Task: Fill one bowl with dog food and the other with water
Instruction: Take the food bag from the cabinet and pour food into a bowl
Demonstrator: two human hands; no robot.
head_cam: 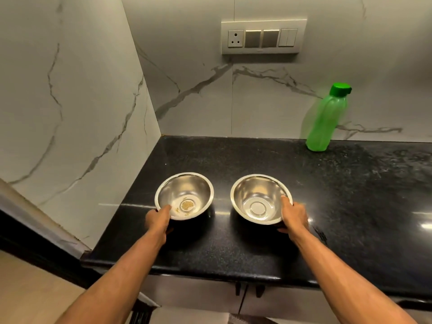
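Note:
Two steel bowls stand side by side on the black countertop (233, 160). The left bowl (184, 190) has a few brownish crumbs at its bottom; my left hand (159, 220) grips its near rim, thumb inside. The right bowl (257, 195) looks bare inside; my right hand (293, 216) holds its near right rim with the thumb over the edge. A green plastic bottle (326, 120) with a green cap stands upright at the back right against the wall. No dog food container is in view.
Marble-patterned walls close off the left side and the back of the counter. A switch panel (263, 37) is mounted on the back wall. The counter's front edge runs just below my forearms, with cabinet handles (249, 289) beneath.

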